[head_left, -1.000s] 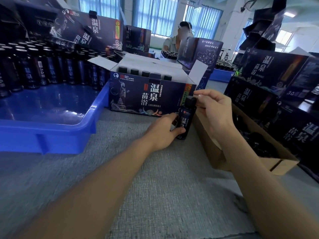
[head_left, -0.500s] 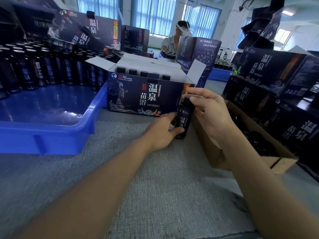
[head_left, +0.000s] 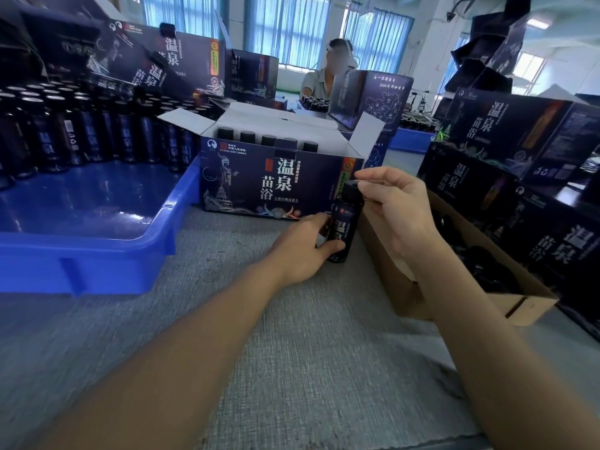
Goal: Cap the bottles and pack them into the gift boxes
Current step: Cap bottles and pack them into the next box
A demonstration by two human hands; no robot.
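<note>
I see both bare arms reach out over the grey cloth-covered worktop [head_left: 292, 352], toward its far side. The left hand [head_left: 303, 246] lies low, its side on the worktop, with the fingers curled round the lower half of a small dark bottle with pale writing [head_left: 342, 230] and the thumb lying across the front near the bottom. The bottle stands upright on the worktop. It is just in front of the right front corner of the open dark blue cardboard gift box [head_left: 276, 186] and just left of the brown cardboard box [head_left: 409, 297].

The right hand [head_left: 397, 207] comes from the right and sits higher, with the wrist bent. Its thumb and first fingers pinch the black round cap [head_left: 352, 190] on top of the bottle, and the other fingers are curled in behind. I cannot tell how far the cap is screwed on.

Inside the gift box a row of black-capped bottles [head_left: 248, 137] stands along the front wall. The flaps are up and open.

By the left edge of the worktop sits a big blue plastic tray [head_left: 97, 254]. Many dark bottles [head_left: 81, 134] stand at its far side. The brown box holds dark round things — too dim for me to name.
</note>
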